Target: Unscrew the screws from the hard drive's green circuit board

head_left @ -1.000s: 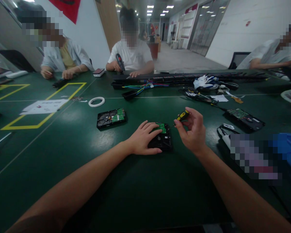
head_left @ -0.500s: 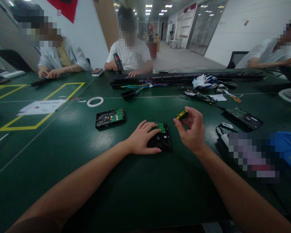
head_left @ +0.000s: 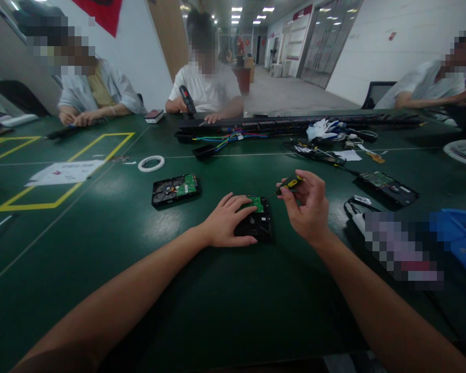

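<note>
A black hard drive [head_left: 261,226] with a green circuit board lies flat on the dark green table, circuit side up. Across its left part rests my left hand [head_left: 227,221], fingers spread over the board and thumb along the near edge. My right hand [head_left: 307,207] pinches a small yellow-and-black screwdriver [head_left: 291,183] between thumb and fingers. Its thin shaft slants down to the left, with the tip close to the drive's upper right corner. Whether the tip touches a screw is too small to tell.
Other hard drives lie at the left [head_left: 175,190] and right [head_left: 388,188]. A roll of white tape [head_left: 151,163], a paper sheet [head_left: 64,172] and bundled wires [head_left: 225,140] lie farther off. A blue bin [head_left: 464,243] stands at right. Several people sit around the table, one holding a power drill [head_left: 187,99].
The screwdriver in my right hand has tilted slightly flatter, its tip shifting a little left and up. My left hand stays on the hard drive.
</note>
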Tool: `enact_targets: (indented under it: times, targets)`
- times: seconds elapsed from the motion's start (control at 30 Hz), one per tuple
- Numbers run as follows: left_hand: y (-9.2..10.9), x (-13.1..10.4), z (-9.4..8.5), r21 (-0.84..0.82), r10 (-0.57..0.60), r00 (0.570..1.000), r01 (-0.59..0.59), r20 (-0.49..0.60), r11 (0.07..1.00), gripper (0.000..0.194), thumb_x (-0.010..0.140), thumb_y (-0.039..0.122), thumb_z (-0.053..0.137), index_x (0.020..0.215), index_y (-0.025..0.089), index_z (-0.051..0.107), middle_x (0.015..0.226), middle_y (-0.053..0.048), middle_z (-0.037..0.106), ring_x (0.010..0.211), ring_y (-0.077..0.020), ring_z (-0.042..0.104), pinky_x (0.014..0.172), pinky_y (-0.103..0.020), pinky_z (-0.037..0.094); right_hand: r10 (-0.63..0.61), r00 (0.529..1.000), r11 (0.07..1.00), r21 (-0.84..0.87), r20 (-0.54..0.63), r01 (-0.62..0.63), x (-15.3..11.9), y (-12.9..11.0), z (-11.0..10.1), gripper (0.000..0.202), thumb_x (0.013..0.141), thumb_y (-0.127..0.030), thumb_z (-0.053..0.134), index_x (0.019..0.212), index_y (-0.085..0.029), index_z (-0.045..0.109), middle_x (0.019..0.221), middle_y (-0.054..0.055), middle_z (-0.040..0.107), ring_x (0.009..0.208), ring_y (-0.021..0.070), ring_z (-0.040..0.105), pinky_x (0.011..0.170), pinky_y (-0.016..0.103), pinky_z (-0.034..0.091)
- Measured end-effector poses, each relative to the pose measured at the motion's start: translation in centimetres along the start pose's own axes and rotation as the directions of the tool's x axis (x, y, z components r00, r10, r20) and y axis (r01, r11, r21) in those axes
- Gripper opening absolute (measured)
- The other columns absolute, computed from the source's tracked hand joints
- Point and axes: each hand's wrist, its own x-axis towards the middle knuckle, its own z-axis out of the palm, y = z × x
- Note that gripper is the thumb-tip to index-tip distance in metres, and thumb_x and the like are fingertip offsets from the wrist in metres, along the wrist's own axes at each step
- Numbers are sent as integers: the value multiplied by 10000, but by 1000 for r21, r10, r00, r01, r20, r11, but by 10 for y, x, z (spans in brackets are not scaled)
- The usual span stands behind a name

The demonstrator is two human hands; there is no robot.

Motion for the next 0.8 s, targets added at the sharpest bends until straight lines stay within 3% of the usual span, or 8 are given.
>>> enact_targets:
  times: [0.37, 0.8]
  targets:
    - [2, 0, 0, -11, -5, 1000, 5, -9, 1000, 893, 881, 777, 691, 1573, 242, 513, 1589, -182, 515, 1520, -439, 441, 1302, -709, 208, -13, 996, 999, -41, 84, 17, -4, 0, 0, 580, 997, -283, 671, 1521, -370, 439, 1372, 73, 669, 1141, 265, 765, 900, 460, 721]
    - [1, 1, -1, 12, 2, 1000, -2, 5, 1000, 914, 886, 806, 661, 1575, 222, 517, 1591, -192, 511, 1522, -431, 439, 1301, -698, 214, -24, 995, 999, -36, 97, 28, -6, 0, 2, 597, 987, -278, 697, 1524, -373, 455, 1425, 72, 658, 1122, 255, 767, 892, 451, 723]
